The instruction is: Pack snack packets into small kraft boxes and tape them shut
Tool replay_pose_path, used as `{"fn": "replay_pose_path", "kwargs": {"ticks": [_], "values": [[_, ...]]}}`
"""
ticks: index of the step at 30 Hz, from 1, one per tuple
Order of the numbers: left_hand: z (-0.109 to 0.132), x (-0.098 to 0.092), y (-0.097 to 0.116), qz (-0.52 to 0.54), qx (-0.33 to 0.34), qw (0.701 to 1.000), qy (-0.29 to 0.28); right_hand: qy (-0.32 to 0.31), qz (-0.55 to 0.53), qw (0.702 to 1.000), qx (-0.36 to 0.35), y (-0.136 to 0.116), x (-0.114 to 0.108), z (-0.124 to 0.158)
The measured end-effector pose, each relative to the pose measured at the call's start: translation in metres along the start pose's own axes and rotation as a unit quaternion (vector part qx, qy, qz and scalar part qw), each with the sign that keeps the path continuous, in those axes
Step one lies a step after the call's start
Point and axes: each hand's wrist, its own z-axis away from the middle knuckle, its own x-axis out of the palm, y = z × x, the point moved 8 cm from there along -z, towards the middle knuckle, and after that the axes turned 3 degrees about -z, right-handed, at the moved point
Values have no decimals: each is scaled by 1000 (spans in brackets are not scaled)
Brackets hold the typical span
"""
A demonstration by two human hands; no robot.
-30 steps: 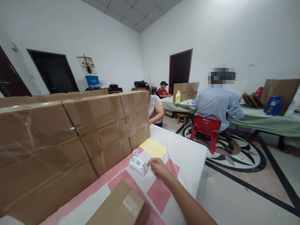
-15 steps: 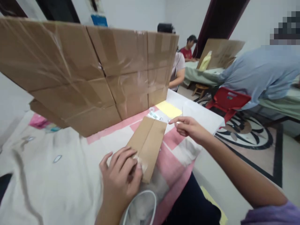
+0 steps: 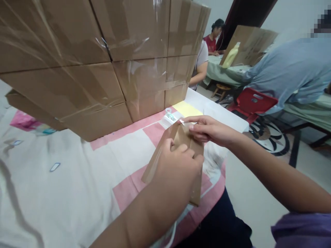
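Observation:
A small brown cardboard box (image 3: 159, 156), rather flat, is tilted up off the table in front of me. My left hand (image 3: 178, 165) is closed over its near face, fingers curled on the cardboard. At the far end, my right hand (image 3: 204, 128) has its thumb and index finger on the box's top corner. A clear, shiny bit like tape (image 3: 181, 121) shows by that index fingertip; how it is held is unclear. Just beyond the box lies a small clear packet with a ring-shaped piece (image 3: 169, 115).
A wall of taped cardboard boxes (image 3: 139, 75) stands along the table's far side. Yellow paper (image 3: 188, 109) lies at its right end, and a pink packet (image 3: 24, 120) at left. Other people sit beyond, one on a red chair (image 3: 256, 101) near a yellow bottle (image 3: 231, 55).
The box has been lifted and tilted from lying on the cloth. My left hand has moved up and right over it, and my right hand has come onto its far corner.

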Motion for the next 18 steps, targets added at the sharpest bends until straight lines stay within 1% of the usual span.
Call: {"fn": "replay_pose_path", "kwargs": {"ticks": [2,3,6,7,9,13,16,18], "values": [[1,1,-8,-3,-35,999,-4,32,22,999,-2,0,-5,-5],[3,1,-16,-2,-61,998,-14,40,33,999,-2,1,-7,-8],[14,2,-47,-7,-142,988,-66,40,49,998,0,5,-6,-15],[18,1,-56,-1,-157,985,-75,40,50,998,3,7,-5,-17],[21,-4,-64,18,-165,983,-75,39,55,998,9,6,-2,-20],[19,-5,-62,22,-181,980,-81,35,105,993,30,-2,13,-27],[19,-4,-56,40,-189,980,-47,38,167,983,64,-9,29,-36],[20,1,-52,68,-189,979,-42,33,212,973,89,-12,41,-44]]}}
